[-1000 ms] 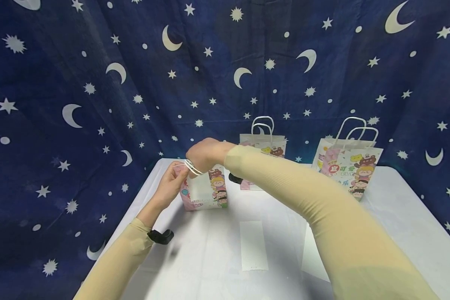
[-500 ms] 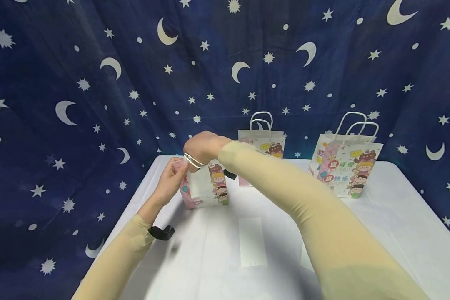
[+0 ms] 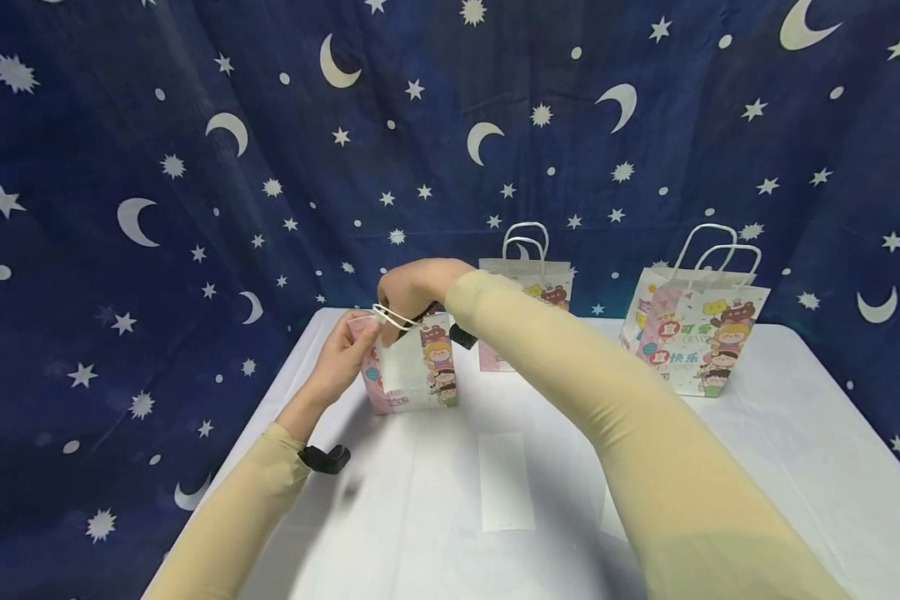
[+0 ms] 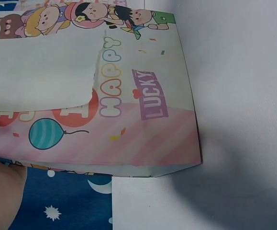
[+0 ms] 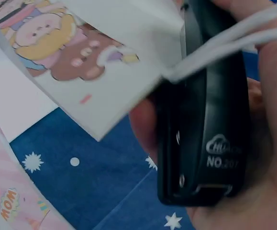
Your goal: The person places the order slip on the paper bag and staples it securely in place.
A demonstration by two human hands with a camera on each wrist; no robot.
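A black stapler (image 5: pixel 219 139) marked "NO.207" is gripped in my right hand (image 3: pixel 412 287), which is bent over the top of a printed paper gift bag (image 3: pixel 441 367) at the table's left. In the right wrist view, the bag's upper edge runs up to the stapler, and the white twisted handles (image 5: pixel 243 40) cross over it. My left hand (image 3: pixel 337 358) pinches the bag's top left edge between thumb and fingers. A blank white paper (image 4: pixel 38 72) lies flat over the bag's front. My left fingertips are mostly out of the left wrist view.
Another printed gift bag (image 3: pixel 498 358) stands behind my right forearm, partly hidden. A third bag (image 3: pixel 690 342) stands at the right. A white paper strip (image 3: pixel 506 483) lies on the white table (image 3: pixel 412 500), and another paper (image 3: pixel 613 517) shows beside my right sleeve. A starry curtain hangs behind.
My right hand has tilted and shifted slightly right, uncovering more of the bag's top edge and a dark bit of the stapler. My left hand keeps its pinch on the bag.
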